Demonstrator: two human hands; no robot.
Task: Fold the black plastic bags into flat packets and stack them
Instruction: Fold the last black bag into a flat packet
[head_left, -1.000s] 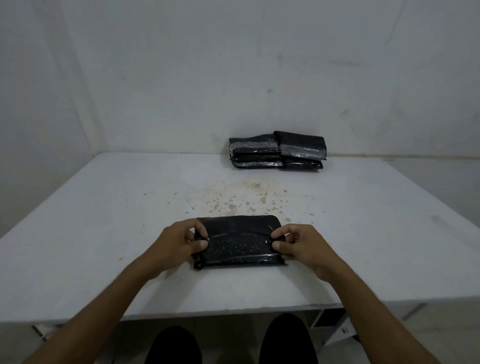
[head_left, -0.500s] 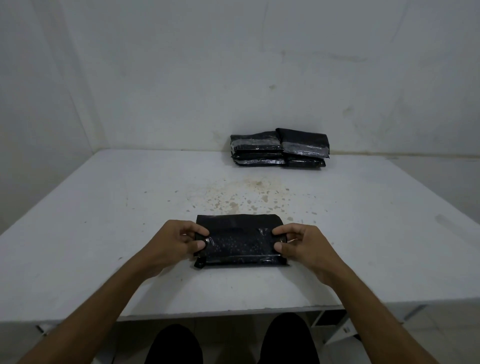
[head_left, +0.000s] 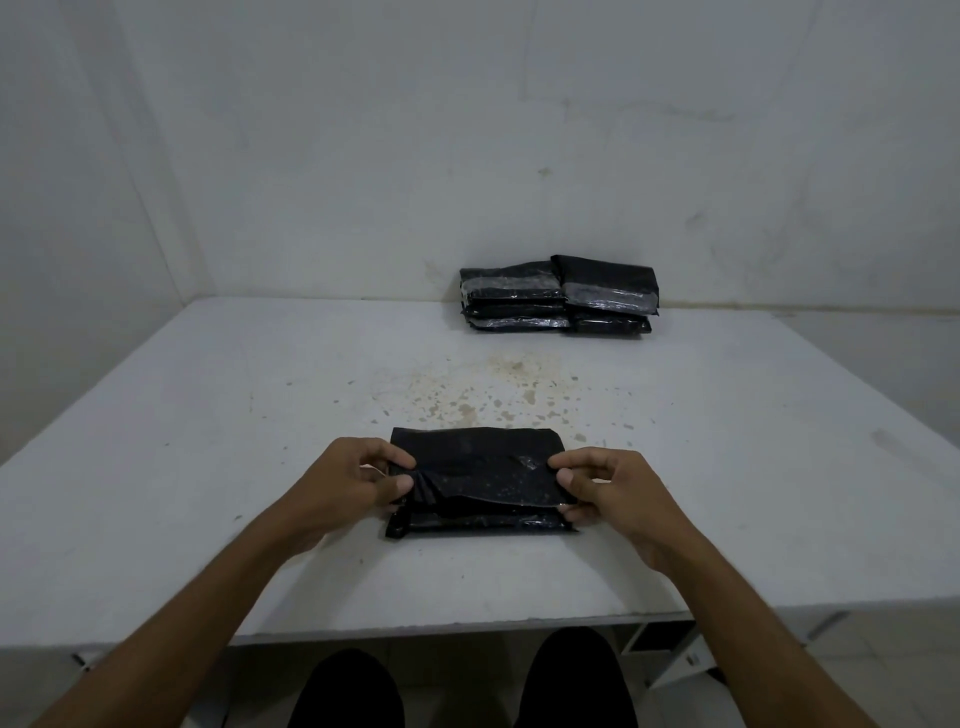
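Broadly, bare white table (head_left: 208, 467) spreads to both sides of the black plastic bag (head_left: 478, 467), which lies near the front edge. Left hand (head_left: 343, 488) and right hand (head_left: 618, 493) each pinch one end, thumb against curled fingers, lifting its near layer. Stacked packets (head_left: 558, 296) sit by the far wall.

bare table (head_left: 208, 467) either side, stacked packets (head_left: 558, 296) — seemingly against wall

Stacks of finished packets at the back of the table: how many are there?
2. The left stack and the right stack sit side by side, touching, against the wall. Packets per stack are unclear; more may be hidden behind.
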